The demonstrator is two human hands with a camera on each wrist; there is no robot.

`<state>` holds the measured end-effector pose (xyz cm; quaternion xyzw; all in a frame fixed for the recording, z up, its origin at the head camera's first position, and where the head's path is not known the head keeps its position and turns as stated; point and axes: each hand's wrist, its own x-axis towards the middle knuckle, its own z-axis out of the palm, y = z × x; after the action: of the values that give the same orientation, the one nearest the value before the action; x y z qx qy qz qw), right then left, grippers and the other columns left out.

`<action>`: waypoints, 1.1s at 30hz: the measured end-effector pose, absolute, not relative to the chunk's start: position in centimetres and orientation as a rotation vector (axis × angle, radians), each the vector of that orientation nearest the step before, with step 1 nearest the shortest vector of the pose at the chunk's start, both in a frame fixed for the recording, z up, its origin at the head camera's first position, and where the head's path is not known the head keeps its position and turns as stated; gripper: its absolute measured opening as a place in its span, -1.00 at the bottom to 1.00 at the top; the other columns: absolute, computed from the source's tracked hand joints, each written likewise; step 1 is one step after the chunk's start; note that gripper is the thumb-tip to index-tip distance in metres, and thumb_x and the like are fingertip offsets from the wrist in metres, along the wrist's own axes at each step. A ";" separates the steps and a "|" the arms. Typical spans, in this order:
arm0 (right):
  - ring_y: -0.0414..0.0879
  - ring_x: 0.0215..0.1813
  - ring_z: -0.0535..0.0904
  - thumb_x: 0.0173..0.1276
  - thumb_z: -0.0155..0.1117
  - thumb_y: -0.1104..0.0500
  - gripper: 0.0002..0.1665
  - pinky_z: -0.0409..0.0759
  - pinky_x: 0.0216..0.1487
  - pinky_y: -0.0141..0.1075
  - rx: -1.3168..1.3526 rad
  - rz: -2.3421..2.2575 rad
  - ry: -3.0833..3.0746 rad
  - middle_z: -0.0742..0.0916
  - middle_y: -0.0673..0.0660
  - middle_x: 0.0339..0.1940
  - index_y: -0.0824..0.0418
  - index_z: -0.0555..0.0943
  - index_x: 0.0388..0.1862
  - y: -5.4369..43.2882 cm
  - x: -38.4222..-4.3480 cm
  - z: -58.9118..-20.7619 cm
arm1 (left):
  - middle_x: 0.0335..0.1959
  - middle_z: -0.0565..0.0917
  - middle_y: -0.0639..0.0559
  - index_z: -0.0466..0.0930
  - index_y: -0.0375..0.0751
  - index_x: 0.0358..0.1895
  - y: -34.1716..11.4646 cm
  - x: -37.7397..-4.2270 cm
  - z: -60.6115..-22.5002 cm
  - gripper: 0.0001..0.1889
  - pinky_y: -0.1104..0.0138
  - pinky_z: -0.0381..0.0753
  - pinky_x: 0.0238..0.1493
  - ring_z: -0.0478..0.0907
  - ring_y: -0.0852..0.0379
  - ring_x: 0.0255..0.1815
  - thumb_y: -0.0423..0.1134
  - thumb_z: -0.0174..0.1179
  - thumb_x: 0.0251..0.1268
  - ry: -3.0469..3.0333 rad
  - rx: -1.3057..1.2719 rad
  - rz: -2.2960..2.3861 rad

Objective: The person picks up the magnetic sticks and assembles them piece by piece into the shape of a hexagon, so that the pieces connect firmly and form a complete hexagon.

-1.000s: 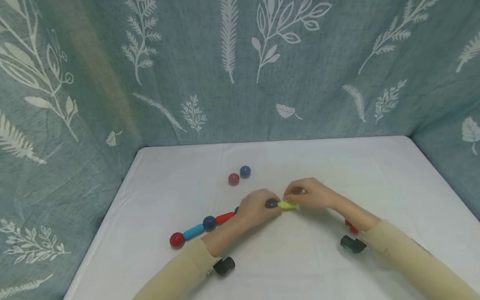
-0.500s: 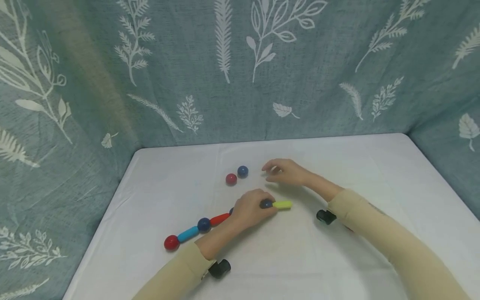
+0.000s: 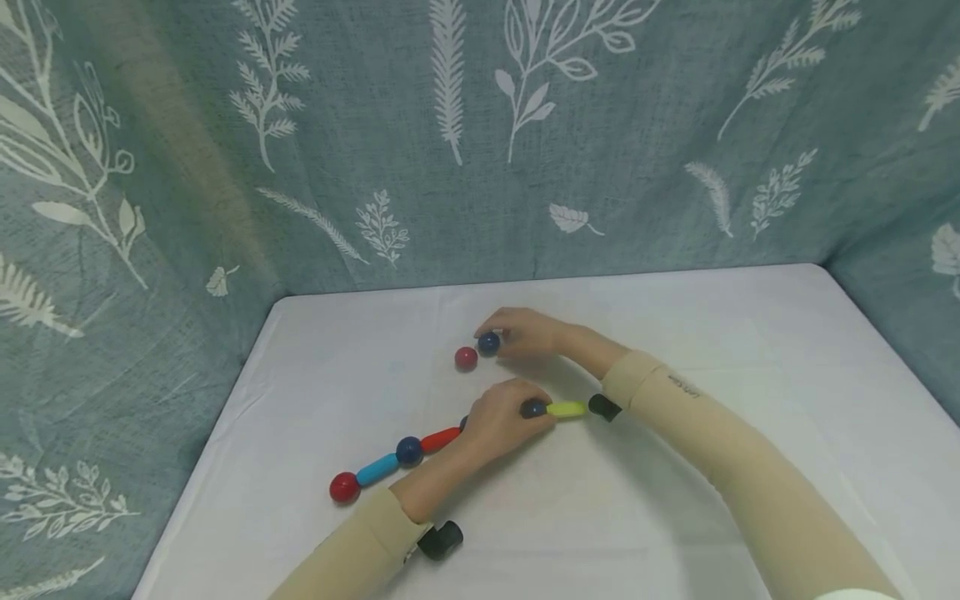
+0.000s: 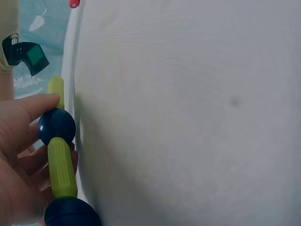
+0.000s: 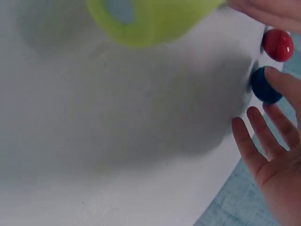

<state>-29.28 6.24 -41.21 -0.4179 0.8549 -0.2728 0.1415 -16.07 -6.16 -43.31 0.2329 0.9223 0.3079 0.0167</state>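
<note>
A chain of balls and rods runs across the table: red ball (image 3: 345, 488), light blue rod (image 3: 377, 470), dark blue ball (image 3: 409, 452), red rod (image 3: 440, 439), then more dark blue balls and yellow-green rods. My left hand (image 3: 501, 423) grips it near its right end, thumb and fingers around the dark blue ball (image 4: 57, 126) between two yellow-green rods (image 4: 62, 167). The last rod (image 3: 566, 409) sticks out free to the right. Farther back, my right hand (image 3: 528, 335) pinches a loose blue ball (image 3: 489, 343). A loose red ball (image 3: 466, 359) lies just beside it.
The white-covered table (image 3: 360, 350) ends at a leaf-patterned curtain (image 3: 480, 217). A black wrist camera hangs below each sleeve; the right one (image 3: 604, 407) is close to the chain's free rod. A small red piece (image 4: 74, 3) shows at the left wrist view's top edge.
My right hand has left the yellow-green rod and moved back and left to the loose blue ball, which it now pinches. My left hand keeps its grip on the chain.
</note>
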 end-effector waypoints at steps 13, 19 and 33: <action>-0.01 0.04 0.59 0.19 0.44 0.17 -0.58 0.54 0.09 -0.14 -0.987 -0.784 2.563 0.70 0.07 -0.04 0.19 0.64 0.04 11.8 -26.3 -40.4 | -0.19 0.71 0.10 0.73 -0.04 -0.12 -6.1 -15.9 -43.2 -0.77 0.26 0.55 -0.03 0.60 0.12 -0.09 -0.10 0.38 0.17 2.878 0.678 0.939; -0.04 -0.09 0.62 0.14 0.48 0.16 -0.57 0.60 -0.08 -0.18 -0.861 -0.868 2.581 0.71 0.07 -0.09 0.22 0.65 0.00 16.5 -23.3 -40.5 | -0.22 0.70 0.12 0.74 -0.02 -0.12 -6.1 -16.1 -43.3 -0.77 0.27 0.55 -0.06 0.59 0.15 -0.14 -0.10 0.37 0.17 2.877 0.642 0.937; -0.10 -0.17 0.63 0.14 0.49 0.12 -0.61 0.61 -0.21 -0.29 -0.735 -1.040 2.542 0.69 0.04 -0.14 0.17 0.64 -0.05 18.6 -19.6 -42.4 | -0.25 0.66 0.13 0.73 -0.04 -0.12 -5.8 -16.6 -43.1 -0.78 0.27 0.55 -0.08 0.54 0.17 -0.20 -0.12 0.36 0.19 2.880 0.579 0.953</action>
<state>-19.64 18.62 -42.37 -0.2558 0.8841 -0.3619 0.1486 -16.55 -5.82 -43.14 0.1874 0.9322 0.3085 0.0264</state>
